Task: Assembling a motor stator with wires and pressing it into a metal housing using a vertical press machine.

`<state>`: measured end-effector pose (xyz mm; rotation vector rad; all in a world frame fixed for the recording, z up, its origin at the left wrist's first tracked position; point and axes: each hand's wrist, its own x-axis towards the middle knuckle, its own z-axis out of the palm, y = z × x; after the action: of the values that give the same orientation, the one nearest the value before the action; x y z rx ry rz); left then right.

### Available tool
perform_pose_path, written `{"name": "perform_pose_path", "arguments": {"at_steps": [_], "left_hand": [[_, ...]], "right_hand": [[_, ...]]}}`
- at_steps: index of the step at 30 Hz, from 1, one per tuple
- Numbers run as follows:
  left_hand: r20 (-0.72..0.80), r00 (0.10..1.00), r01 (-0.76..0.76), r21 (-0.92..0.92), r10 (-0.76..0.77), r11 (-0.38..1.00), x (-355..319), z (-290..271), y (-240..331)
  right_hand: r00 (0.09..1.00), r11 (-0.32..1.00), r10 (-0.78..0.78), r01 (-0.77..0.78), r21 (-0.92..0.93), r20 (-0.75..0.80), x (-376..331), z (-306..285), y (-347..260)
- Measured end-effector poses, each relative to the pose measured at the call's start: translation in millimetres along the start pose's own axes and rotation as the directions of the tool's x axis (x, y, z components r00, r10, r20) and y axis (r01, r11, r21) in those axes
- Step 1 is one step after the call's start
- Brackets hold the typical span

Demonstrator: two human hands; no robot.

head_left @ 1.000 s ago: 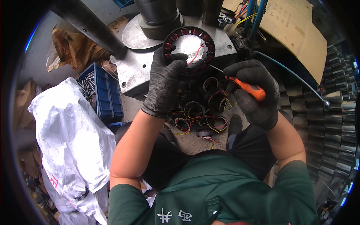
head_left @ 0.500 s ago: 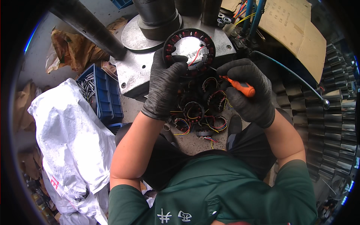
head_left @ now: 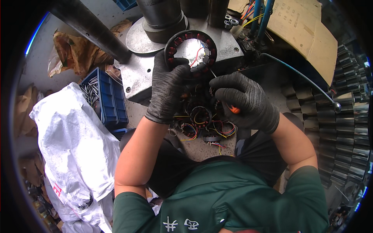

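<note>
My left hand (head_left: 168, 86), in a dark knitted glove, grips the left side of a ring-shaped motor stator (head_left: 211, 49). The stator is held up in front of a metal machine base, with dark red copper coils around its inside and a red wire across the opening. In my gloved right hand (head_left: 248, 101) is a screwdriver (head_left: 234, 110), its orange handle mostly hidden by the fingers. Its thin shaft points up-left to the stator's lower right edge; whether the tip touches, I cannot tell. Below both hands, several wound stators (head_left: 201, 117) with coloured leads lie on the floor.
The metal machine base (head_left: 136, 79) with thick columns stands ahead. At left are a blue crate (head_left: 107, 97) of metal pins and a white sack (head_left: 74, 151). Stacked metal parts (head_left: 330, 136) line the right, beyond a thin rod (head_left: 303, 73); cardboard (head_left: 307, 35) leans at upper right.
The stator has shifted slightly left in my left hand. My right hand has moved left and down, turning the screwdriver so less of its handle shows and its shaft points more steeply upward.
</note>
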<state>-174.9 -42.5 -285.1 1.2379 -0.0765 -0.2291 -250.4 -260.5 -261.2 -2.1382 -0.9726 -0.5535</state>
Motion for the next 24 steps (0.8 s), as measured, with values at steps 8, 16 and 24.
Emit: {"name": "perform_pose_path", "arguments": {"at_steps": [8, 16, 24], "left_hand": [[0.01, 1.0, 0.012, -0.09, -0.011, 0.996, 6.9, -11.2, -4.1], [-0.018, 1.0, 0.007, -0.063, -0.008, 0.998, 7.6, -11.5, -5.7], [0.024, 0.999, 0.036, -0.119, -0.033, 0.992, 4.5, -6.4, -7.7]], "right_hand": [[0.988, 0.987, 0.078, -0.057, 0.152, -0.134, -12.4, -5.7, 8.6], [0.952, 0.936, 0.208, -0.127, 0.329, -0.224, -10.5, -9.5, -1.9], [0.989, 0.931, 0.141, -0.116, 0.346, -0.049, -11.5, -17.0, -0.6]]}}
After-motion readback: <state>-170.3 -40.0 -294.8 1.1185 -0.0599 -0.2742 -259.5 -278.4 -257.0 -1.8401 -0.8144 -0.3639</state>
